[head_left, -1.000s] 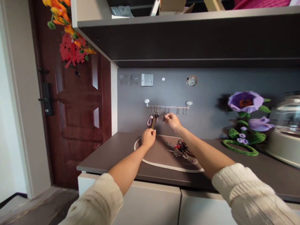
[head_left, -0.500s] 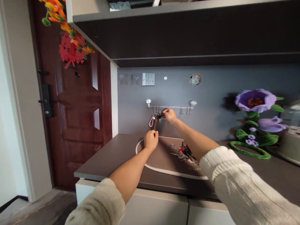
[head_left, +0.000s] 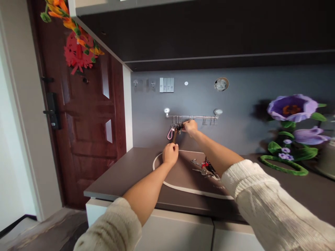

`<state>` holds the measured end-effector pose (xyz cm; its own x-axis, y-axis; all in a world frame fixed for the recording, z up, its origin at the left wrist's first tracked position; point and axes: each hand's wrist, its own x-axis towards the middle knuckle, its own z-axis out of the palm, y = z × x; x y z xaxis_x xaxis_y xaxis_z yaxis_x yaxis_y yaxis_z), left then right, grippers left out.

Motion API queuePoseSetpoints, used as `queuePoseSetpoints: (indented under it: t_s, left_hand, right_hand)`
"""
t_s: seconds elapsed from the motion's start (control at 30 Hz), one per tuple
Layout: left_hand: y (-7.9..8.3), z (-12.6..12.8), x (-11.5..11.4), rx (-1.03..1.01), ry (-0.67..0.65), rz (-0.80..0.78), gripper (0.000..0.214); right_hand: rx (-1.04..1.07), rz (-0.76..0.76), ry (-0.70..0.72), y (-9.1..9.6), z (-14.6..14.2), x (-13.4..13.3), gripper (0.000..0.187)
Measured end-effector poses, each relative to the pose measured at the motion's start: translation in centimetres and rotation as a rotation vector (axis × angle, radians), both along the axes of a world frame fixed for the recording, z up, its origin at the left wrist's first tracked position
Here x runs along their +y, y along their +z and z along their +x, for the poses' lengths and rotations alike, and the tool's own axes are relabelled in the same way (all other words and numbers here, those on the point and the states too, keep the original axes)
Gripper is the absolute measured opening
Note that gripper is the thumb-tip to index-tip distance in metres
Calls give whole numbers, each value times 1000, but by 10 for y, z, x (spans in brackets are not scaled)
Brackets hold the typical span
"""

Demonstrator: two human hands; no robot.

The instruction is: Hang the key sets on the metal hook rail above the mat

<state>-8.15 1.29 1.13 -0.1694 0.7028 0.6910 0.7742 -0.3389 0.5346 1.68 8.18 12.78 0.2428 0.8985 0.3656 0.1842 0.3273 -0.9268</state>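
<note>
Silvery hook rail (head_left: 201,117) on the grey back panel (head_left: 243,94), two round mounts (head_left: 166,110) at its ends. Toward its left end hangs a bunch of keys (head_left: 179,128), with a pink loop (head_left: 169,134) at its left side and a brown strap (head_left: 175,136) hanging down. Left hand (head_left: 170,154) closed round the strap's lower end, below the rail. Right hand (head_left: 190,128) just under the rail, beside the keys, thumb and fingers drawn close together; whether a key is pinched there I cannot tell, the fingertips being partly hidden. Below, a second heap of keys (head_left: 204,171), something red (head_left: 205,164) among them, lies on a brown mat (head_left: 180,174) with a pale rim, on the dark counter (head_left: 120,174). Farther right, a purple flower ornament (head_left: 294,115) stands with a green looped base (head_left: 284,168).
</note>
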Motion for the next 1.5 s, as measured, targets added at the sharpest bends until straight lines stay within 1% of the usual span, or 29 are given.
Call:
queuePoseSetpoints:
  t_s: [0.13,0.37,0.63,0.83,1.07,1.2,1.3,1.4,1.5]
  left_hand:
    - [-1,-1,2,9,3,14,31]
    - [-3,0,5,6,-4,32,32]
    - [-4,-1,6,0,-7,39,32]
    - [-4,-1,4,18,-22,51,32]
    - [-5,0,1,86,-30,77,30]
    - [-3,0,-6,110,-44,79,29]
    - [0,2,-14,83,-70,64,27]
    - [5,6,-21,49,-109,53,25]
    - [10,11,-24,14,-147,35,23]
  right_hand:
    - [128,-43,19,-5,-1,2,12]
    - [194,-90,41,-13,-3,7,10]
    - [187,-125,98,-20,-3,5,13]
    - [117,-129,72,-26,2,1,13]
    - [27,-93,13,-27,20,-22,11]
    - [-12,-33,86,-24,35,-43,11]
    - [-28,18,151,-25,47,-61,12]
    - [-57,52,187,-31,59,-76,10]
    - [-95,72,192,-41,71,-85,8]
